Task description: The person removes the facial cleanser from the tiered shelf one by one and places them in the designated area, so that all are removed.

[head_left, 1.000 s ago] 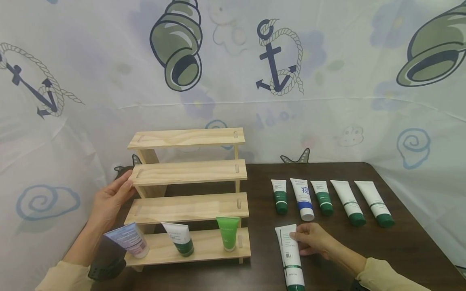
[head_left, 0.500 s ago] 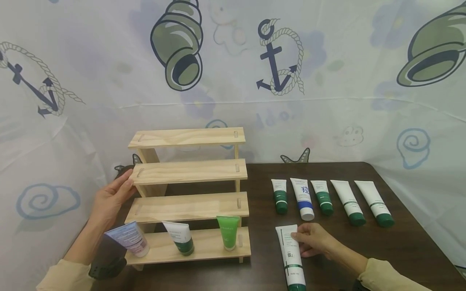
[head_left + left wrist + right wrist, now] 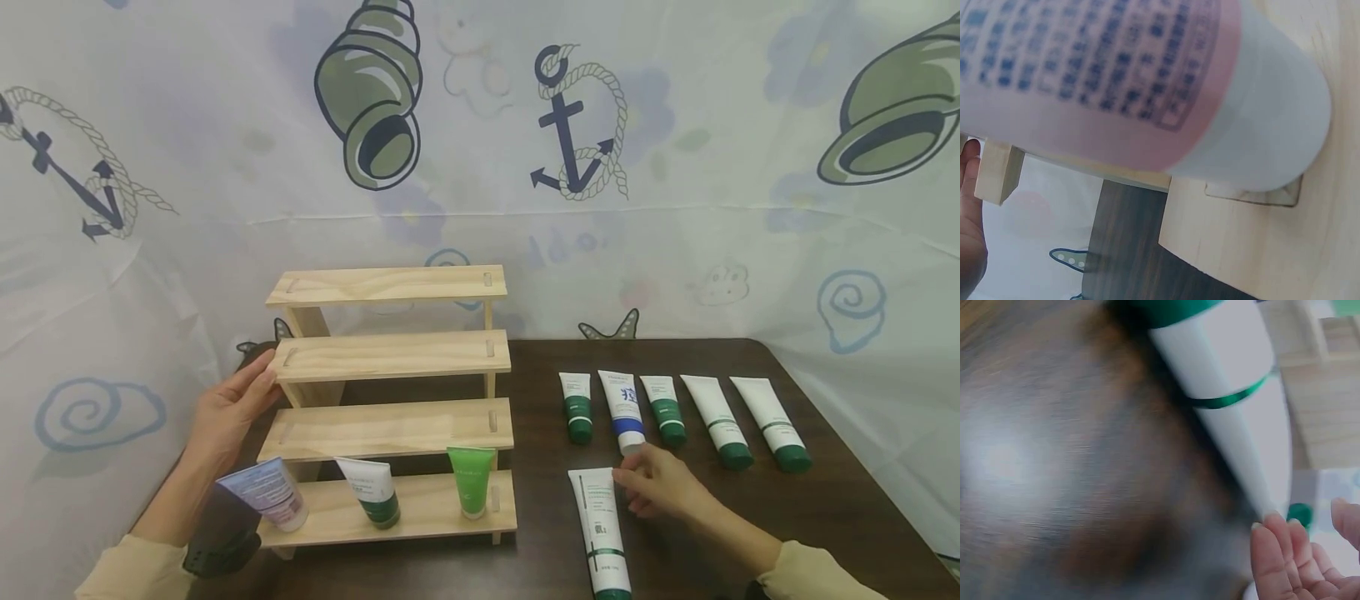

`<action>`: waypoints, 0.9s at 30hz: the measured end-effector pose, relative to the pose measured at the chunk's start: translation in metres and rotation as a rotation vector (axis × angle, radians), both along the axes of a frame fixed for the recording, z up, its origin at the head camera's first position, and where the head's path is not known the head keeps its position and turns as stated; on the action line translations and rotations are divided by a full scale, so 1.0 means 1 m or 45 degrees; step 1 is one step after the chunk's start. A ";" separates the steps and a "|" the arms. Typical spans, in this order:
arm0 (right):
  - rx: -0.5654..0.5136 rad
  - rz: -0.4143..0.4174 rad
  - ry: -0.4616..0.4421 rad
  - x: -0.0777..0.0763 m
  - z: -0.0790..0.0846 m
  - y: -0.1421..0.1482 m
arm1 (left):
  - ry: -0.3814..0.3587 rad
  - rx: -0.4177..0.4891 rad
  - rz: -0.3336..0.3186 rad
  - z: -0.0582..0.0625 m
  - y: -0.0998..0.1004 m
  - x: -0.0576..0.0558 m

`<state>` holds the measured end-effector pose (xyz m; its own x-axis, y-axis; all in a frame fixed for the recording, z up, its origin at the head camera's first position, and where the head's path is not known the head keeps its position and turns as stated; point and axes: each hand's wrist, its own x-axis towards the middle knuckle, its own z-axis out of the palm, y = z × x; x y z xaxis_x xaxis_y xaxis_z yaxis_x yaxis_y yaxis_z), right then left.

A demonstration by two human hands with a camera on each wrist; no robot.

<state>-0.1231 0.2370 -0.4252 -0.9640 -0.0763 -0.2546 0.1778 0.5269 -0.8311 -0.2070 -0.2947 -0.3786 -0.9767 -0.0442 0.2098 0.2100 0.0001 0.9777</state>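
On the desk (image 3: pixel 542 433), the right hand (image 3: pixel 663 485), fingers loose, just let go of the white tube (image 3: pixel 602 525), so it lies free; the left hand (image 3: pixel 231 410) holds the wooden shelf (image 3: pixel 390 353).

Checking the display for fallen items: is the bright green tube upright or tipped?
Upright: the green tube stands cap-down on the bottom shelf.

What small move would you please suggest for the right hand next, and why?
The right hand should probably pinch the flat end of the white tube beside it: the tube lies on the table, the fingertips are right by that end with the thumb apart, and three other tubes stand on the bottom shelf.
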 end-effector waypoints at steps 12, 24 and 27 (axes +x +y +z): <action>-0.272 0.212 0.383 -0.004 0.061 -0.051 | -0.020 -0.030 0.028 -0.003 -0.002 -0.001; -0.478 0.236 0.456 0.010 0.070 -0.112 | 0.012 -0.012 0.010 -0.003 -0.001 -0.001; -0.558 0.272 0.464 0.011 0.068 -0.122 | 0.043 0.032 -0.022 -0.003 -0.001 -0.002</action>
